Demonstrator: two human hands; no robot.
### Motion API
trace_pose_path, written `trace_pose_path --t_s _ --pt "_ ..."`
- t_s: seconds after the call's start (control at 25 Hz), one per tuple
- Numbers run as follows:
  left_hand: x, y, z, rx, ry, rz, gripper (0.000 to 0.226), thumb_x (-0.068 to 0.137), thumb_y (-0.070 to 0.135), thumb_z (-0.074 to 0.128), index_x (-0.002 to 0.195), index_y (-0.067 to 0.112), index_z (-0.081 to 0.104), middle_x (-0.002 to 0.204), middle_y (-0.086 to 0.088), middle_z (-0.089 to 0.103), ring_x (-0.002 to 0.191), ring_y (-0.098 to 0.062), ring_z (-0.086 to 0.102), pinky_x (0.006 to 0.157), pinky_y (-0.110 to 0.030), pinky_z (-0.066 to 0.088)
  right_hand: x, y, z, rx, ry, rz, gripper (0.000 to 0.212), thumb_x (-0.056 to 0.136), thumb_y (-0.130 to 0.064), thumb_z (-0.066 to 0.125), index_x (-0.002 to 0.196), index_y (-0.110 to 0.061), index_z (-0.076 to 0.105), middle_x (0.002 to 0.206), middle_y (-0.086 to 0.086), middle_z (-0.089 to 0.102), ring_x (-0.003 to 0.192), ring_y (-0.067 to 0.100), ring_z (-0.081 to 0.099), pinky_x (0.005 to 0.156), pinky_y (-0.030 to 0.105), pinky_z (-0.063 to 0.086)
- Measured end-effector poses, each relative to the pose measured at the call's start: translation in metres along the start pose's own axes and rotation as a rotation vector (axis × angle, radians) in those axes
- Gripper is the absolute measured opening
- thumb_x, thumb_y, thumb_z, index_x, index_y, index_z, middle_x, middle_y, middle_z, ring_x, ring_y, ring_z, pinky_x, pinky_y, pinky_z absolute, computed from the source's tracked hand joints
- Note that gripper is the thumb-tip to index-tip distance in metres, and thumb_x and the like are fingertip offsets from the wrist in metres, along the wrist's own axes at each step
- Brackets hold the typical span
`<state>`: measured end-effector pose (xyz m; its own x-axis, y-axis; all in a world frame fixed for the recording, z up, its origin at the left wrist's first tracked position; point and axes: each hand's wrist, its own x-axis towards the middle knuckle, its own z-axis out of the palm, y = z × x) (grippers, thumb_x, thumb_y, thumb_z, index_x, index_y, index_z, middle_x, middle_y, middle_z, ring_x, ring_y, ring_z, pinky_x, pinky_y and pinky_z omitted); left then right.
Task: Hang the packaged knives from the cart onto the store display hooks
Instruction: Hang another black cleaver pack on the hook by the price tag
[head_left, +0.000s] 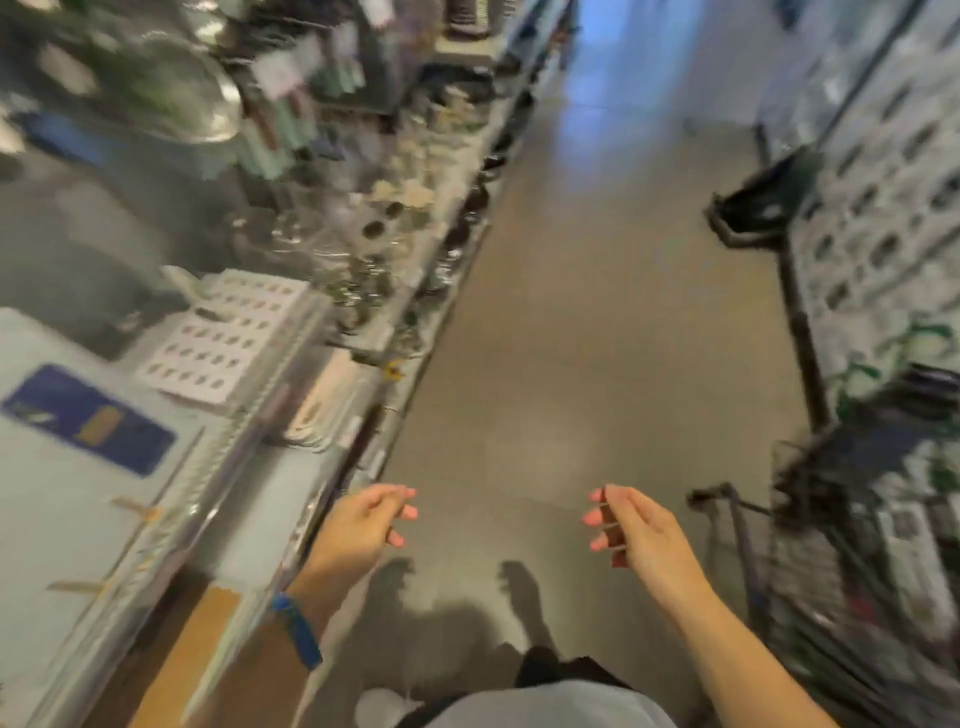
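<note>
The aisle floor (571, 312) runs bare and grey ahead of me, with shelves (363, 291) of glassware and boxed goods along my left and a wall of hanging stock (883, 156) on my right, all of it smeared by blur. My left hand (363, 525) hangs over the floor with loosely curled fingers and holds nothing; my right hand (634, 530) is the same, relaxed and empty. A blue band (298, 629) sits on my left wrist. The cart (831, 519) stands at my right, just beside my right forearm, its dark handle near that hand but not touching it. Pale packs (906, 525) lie in it, though I cannot tell through the blur whether they are the knives. I cannot make out any hooks, nor any knife already hung, so I cannot say how many are up. With both hands free and stock in the cart, I judge this a gap between packs: the next one is to be picked from the cart on my right, and hanging it comes after. My left hand is well apart from the cart.
</note>
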<state>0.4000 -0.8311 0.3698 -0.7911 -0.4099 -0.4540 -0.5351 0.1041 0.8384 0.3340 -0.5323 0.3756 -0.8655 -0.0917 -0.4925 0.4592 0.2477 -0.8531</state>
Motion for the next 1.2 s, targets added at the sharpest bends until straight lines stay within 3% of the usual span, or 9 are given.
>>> trace_pose_path --t_s 0.2,0.52,0.76,1.04,1.2 --pt "0.006 0.047 0.126 0.184 -0.241 0.053 0.022 0.102 0.015 0.05 0.101 0.007 0.071 0.09 -0.014 0.074 0.05 -0.014 0.055 0.043 -0.013 0.036 -0.021 0.064 -0.119 0.149 0.236 0.114 0.027 0.108 -0.029 0.048 0.102 -0.017 0.071 0.077 -0.007 0.076 0.058 0.008 0.065 0.049 0.018 0.044" --pt "0.029 0.124 0.284 0.46 -0.589 0.083 0.024 0.103 0.015 0.047 0.104 0.007 0.07 0.098 -0.016 0.073 0.057 -0.018 0.055 0.051 -0.026 0.03 -0.026 0.125 -0.213 0.392 0.557 0.262 0.029 0.108 -0.031 0.048 0.098 -0.021 0.073 0.082 -0.003 0.077 0.061 0.011 0.068 0.05 0.019 0.044" --pt "0.082 0.166 0.412 0.666 -0.892 0.19 0.027 0.104 0.023 0.044 0.103 0.02 0.07 0.094 0.0 0.076 0.067 -0.019 0.061 0.058 -0.028 0.04 0.007 0.128 -0.261 0.556 0.778 0.308 0.026 0.107 -0.03 0.052 0.097 -0.021 0.074 0.082 0.001 0.076 0.067 0.018 0.067 0.063 0.034 0.044" --pt "0.118 0.213 0.561 0.95 -1.205 0.341 0.028 0.104 0.021 0.042 0.099 0.017 0.069 0.089 -0.001 0.075 0.062 -0.017 0.063 0.045 -0.015 0.038 0.048 0.101 -0.308 0.686 1.064 0.348 0.024 0.106 -0.028 0.05 0.096 -0.024 0.072 0.079 -0.007 0.076 0.059 0.006 0.065 0.049 0.015 0.046" --pt "0.098 0.212 0.634 1.043 -1.388 0.421 0.025 0.102 0.021 0.047 0.099 0.017 0.071 0.088 -0.002 0.076 0.059 -0.013 0.063 0.048 -0.02 0.038 0.025 0.12 -0.294 0.902 1.213 0.444 0.023 0.104 -0.026 0.054 0.093 -0.023 0.074 0.077 -0.004 0.076 0.059 0.005 0.066 0.05 0.015 0.047"
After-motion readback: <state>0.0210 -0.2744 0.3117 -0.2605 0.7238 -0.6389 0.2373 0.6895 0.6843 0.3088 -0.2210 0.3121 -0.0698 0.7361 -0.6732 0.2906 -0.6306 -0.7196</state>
